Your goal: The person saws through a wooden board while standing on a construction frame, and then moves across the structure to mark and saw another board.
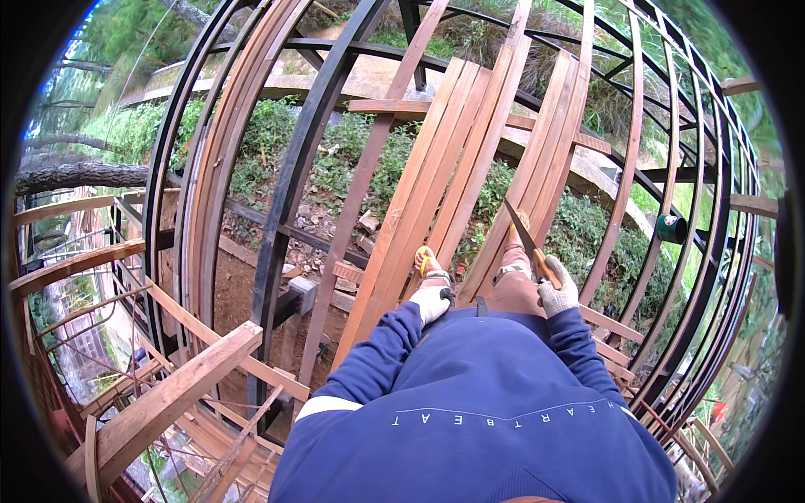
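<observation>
In my right hand (560,287), which wears a pale work glove, is a handsaw (523,230). My fingers wrap its wooden handle, and the dark tapering blade points forward and slightly left, over my right leg. My left hand (433,303), gloved too, is curled close to my left knee. Something small and dark shows at its right edge; what it is I cannot make out. Under my feet, in yellow-strapped sandals, lie long reddish-brown planks (444,142) in two groups, with a gap between them.
Black metal beams (289,180) frame openings, with plants and rubble far below. A cross board (394,106) lies under the planks ahead. A thick timber (172,402) juts in at lower left. A dark green can (671,228) sits among the bars at right.
</observation>
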Available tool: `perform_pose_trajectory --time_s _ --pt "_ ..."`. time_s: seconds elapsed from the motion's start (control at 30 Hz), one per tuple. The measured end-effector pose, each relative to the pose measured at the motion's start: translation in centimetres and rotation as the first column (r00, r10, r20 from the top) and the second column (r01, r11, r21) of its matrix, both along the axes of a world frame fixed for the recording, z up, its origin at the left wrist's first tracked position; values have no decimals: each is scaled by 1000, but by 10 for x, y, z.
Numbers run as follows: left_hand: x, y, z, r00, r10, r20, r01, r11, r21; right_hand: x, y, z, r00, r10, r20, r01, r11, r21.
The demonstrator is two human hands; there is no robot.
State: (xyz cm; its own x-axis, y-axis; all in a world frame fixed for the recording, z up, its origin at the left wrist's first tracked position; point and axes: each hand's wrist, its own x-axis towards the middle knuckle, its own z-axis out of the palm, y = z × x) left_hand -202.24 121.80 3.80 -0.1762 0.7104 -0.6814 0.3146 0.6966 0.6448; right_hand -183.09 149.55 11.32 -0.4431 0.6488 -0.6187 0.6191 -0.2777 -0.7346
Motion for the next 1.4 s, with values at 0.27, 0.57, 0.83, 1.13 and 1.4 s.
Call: perform_pose_trajectory --time_s 0.27,0.57,0.83,1.13,1.4 --pt "19 73 -22 967 254 -23 -254 958 -134 -53 125 -22 995 101 19 -98 989 -110" --pt "25 200 15 960 279 -20 -279 947 -159 -76 249 -51 845 529 77 -523 790 321" --pt "3 249 18 910 380 168 -364 924 -117 -177 290 -23 645 739 193 -757 583 297" --pt "-115 269 -58 670 742 24 -742 668 53 -262 283 -84 830 556 -43 -549 828 115" --pt "-187 199 -366 393 919 -1 -916 392 -88 -335 265 -213 802 589 -98 -586 808 61"
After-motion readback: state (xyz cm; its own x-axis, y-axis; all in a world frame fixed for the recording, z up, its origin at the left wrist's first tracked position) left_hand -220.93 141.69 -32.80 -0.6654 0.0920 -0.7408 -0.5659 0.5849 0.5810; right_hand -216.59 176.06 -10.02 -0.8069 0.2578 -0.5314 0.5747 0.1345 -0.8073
